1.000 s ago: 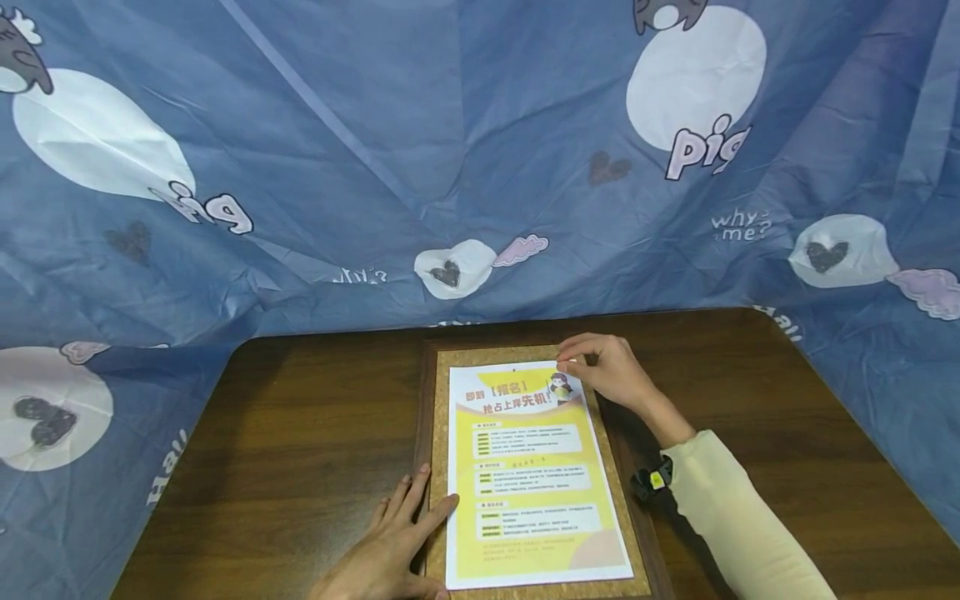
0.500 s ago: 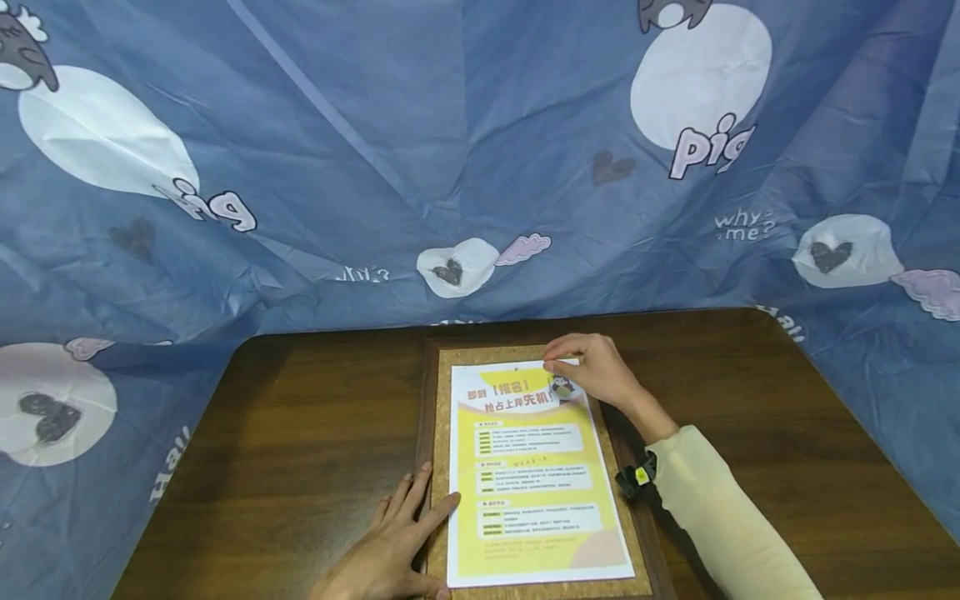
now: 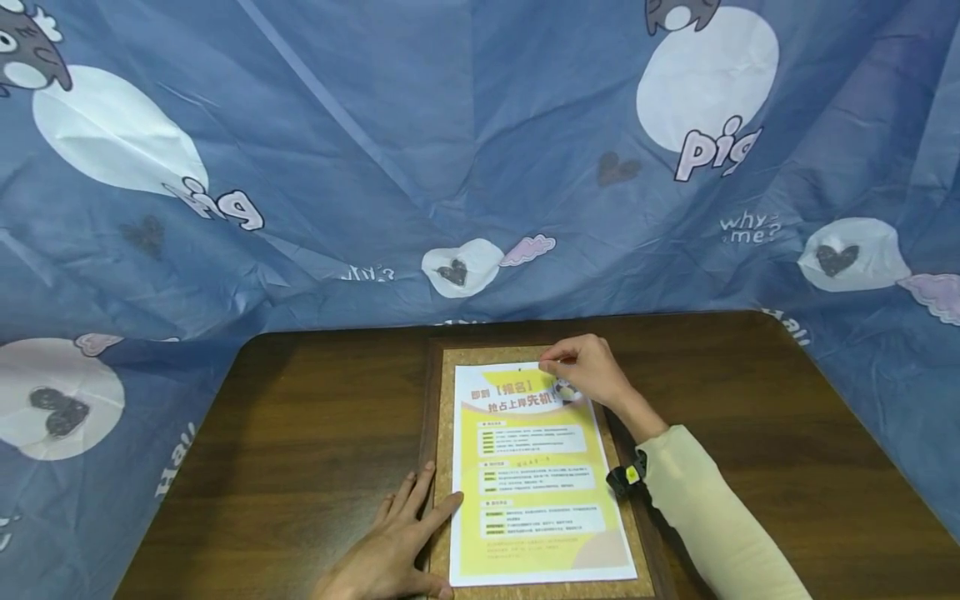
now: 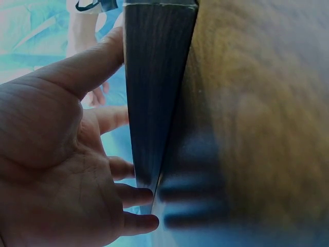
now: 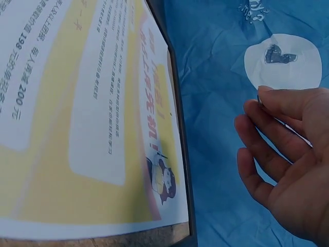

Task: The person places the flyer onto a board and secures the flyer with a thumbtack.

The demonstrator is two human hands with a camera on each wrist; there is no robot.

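Observation:
A yellow and white printed sheet (image 3: 540,500) lies on a cork board (image 3: 445,433) with a dark wooden frame. My left hand (image 3: 390,542) rests at the frame's lower left side, fingers spread and fairly straight, one fingertip at the sheet's left edge. In the left wrist view its fingers reach over the frame's side (image 4: 154,92). Above the sheet's upper right part is my right hand (image 3: 588,371). The right wrist view shows its thumb and forefinger pinching a small, thin, dark piece (image 5: 259,100), too small to identify surely. A dark dot (image 5: 171,114) marks the sheet's top edge.
The board lies on a dark brown wooden table (image 3: 322,433). Behind the table's far edge hangs a blue printed cloth (image 3: 360,167). A black strap with a yellow-marked device (image 3: 628,477) is at my right wrist, over the frame's right side.
My right hand has moved a little left along the sheet's top edge, from its corner towards the dark dot. The left hand stays in place on the frame.

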